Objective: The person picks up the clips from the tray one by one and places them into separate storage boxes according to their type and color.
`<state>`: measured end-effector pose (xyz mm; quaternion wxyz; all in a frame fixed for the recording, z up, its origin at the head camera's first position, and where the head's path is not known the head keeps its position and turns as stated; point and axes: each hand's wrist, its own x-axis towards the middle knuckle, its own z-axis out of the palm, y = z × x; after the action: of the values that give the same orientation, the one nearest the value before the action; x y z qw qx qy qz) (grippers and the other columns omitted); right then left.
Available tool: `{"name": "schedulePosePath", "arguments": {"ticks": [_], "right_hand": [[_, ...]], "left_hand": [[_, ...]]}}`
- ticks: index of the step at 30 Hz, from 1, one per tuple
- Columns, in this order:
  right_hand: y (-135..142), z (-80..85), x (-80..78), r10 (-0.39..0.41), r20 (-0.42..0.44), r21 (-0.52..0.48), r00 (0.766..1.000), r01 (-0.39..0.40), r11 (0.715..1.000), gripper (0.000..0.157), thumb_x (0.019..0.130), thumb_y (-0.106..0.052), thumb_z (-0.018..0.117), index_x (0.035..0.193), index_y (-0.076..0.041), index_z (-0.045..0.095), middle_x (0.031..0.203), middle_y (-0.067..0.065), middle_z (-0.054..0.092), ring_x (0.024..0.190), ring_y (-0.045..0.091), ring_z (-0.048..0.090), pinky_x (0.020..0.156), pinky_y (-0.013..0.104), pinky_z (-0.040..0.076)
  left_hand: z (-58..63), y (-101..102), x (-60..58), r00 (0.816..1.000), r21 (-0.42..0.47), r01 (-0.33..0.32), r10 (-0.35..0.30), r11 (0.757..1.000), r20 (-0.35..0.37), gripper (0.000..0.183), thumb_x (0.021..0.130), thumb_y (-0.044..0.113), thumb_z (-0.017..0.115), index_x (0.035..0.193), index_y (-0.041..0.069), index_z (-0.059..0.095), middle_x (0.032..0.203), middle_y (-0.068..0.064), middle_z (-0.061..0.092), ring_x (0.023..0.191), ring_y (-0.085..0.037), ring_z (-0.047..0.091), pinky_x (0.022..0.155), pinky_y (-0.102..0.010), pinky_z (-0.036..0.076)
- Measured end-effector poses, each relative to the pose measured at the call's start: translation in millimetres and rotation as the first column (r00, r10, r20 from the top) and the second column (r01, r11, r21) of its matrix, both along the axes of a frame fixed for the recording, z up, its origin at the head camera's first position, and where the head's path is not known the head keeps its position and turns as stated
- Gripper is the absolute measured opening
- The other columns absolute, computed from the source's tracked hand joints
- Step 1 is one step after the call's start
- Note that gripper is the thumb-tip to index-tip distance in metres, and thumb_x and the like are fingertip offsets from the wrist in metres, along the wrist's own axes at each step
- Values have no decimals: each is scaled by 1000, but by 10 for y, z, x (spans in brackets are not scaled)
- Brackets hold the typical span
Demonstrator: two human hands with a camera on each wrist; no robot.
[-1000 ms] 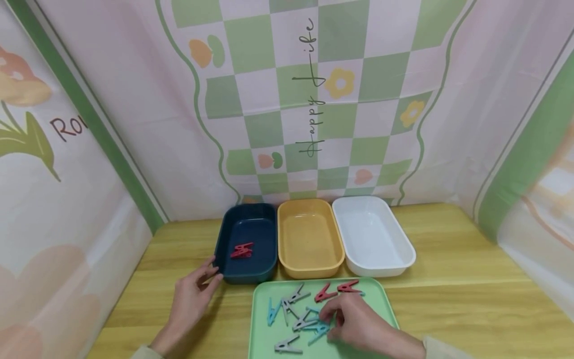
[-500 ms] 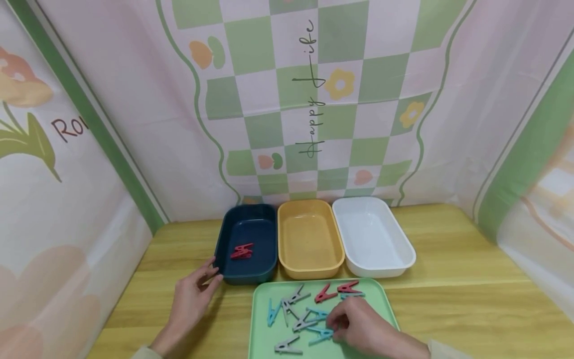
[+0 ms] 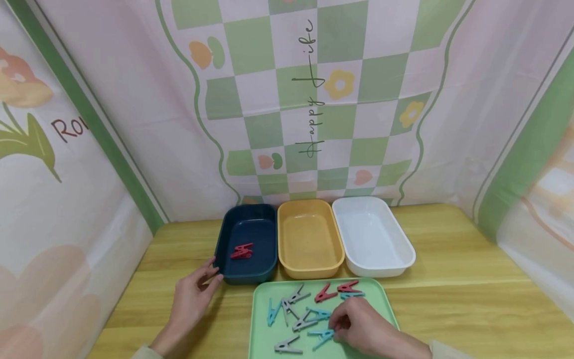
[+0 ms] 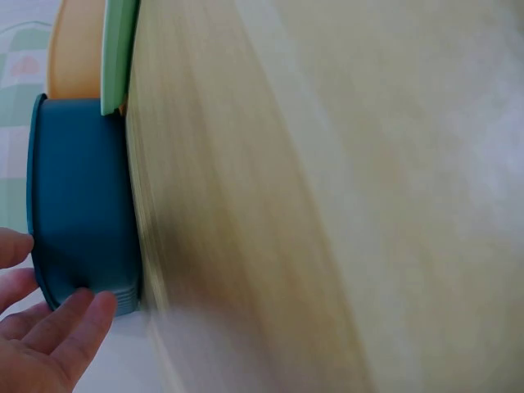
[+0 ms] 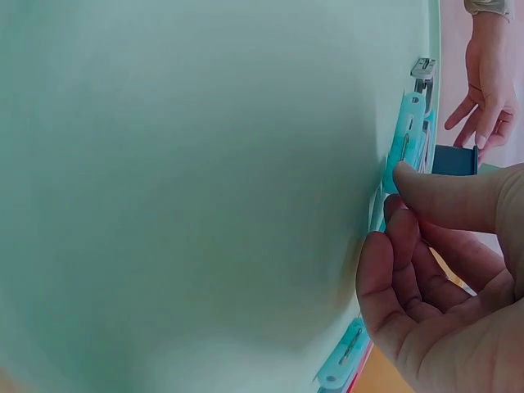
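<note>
My right hand (image 3: 360,324) is over the green tray (image 3: 256,319), its thumb and fingertips pinching the end of a light blue clothespin (image 3: 322,337). In the right wrist view the thumb lies against that clothespin (image 5: 407,135), while the other fingers curl beneath. Around it on the tray lie grey clothespins (image 3: 288,345), more light blue ones (image 3: 273,313) and two red ones (image 3: 325,293). My left hand (image 3: 193,296) touches the near left corner of the dark blue bin (image 3: 248,276) with extended fingers (image 4: 86,327). Red clothespins (image 3: 242,251) lie inside that bin.
A yellow bin (image 3: 310,239) and a white bin (image 3: 374,237) stand beside the dark blue one in a row, behind the tray. Wooden tabletop (image 3: 457,279) extends to both sides. A patterned cloth (image 3: 296,99) hangs at the back.
My right hand has shifted slightly right and away from the upper light blue clothespin. The lower one has turned and moved a little toward me. The left hand stays at the bin.
</note>
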<state>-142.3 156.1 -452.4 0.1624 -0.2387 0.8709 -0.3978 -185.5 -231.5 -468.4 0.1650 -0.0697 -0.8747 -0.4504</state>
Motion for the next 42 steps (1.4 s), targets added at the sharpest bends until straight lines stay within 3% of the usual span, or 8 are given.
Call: {"name": "schedulePosePath", "arguments": {"ticks": [6, 13, 23, 31, 42], "right_hand": [[71, 9, 16, -27, -35, 33, 999, 28, 999, 13, 75, -8, 78, 84, -17, 74, 74, -12, 62, 68, 5, 54, 56, 21, 49], [82, -9, 1, -27, -8, 7, 1000, 27, 1000, 20, 71, -13, 82, 88, -16, 74, 77, -12, 63, 68, 8, 54, 55, 22, 48], [89, -18, 2, -31, -33, 26, 999, 32, 999, 14, 73, -8, 79, 83, -16, 74, 73, -12, 62, 66, 6, 53, 55, 21, 48], [67, -27, 2, -26, 9, -1, 1000, 26, 1000, 24, 69, -14, 84, 90, -15, 74, 75, -11, 62, 67, 9, 54, 55, 22, 48], [58, -52, 6, -24, 12, 0, 1000, 24, 1000, 22, 69, -12, 83, 88, -15, 75, 76, -12, 64, 67, 8, 55, 54, 22, 48]], "left_hand": [[-1, 3, -6, 1000, -1, 0, 0, 1000, 4, 26, 86, 13, 71, 111, 6, 66, 136, -5, 52, 103, -18, 63, 73, -20, 57], [12, 1, -10, 1000, 5, -1, 1, 1000, -5, 26, 86, 11, 71, 110, 5, 66, 135, -7, 53, 103, -21, 64, 72, -21, 57], [6, 5, -17, 1000, 9, 0, 0, 1000, -6, 26, 84, 9, 73, 109, 4, 67, 134, -8, 54, 102, -24, 64, 72, -22, 57], [0, -4, -7, 1000, 26, 2, -2, 1000, -9, 27, 84, 9, 72, 110, 3, 66, 135, -9, 53, 102, -23, 64, 73, -23, 57], [-2, 8, -9, 1000, 14, -4, 4, 1000, -13, 28, 84, 8, 73, 111, 4, 66, 134, -8, 54, 101, -22, 65, 72, -22, 57]]}}
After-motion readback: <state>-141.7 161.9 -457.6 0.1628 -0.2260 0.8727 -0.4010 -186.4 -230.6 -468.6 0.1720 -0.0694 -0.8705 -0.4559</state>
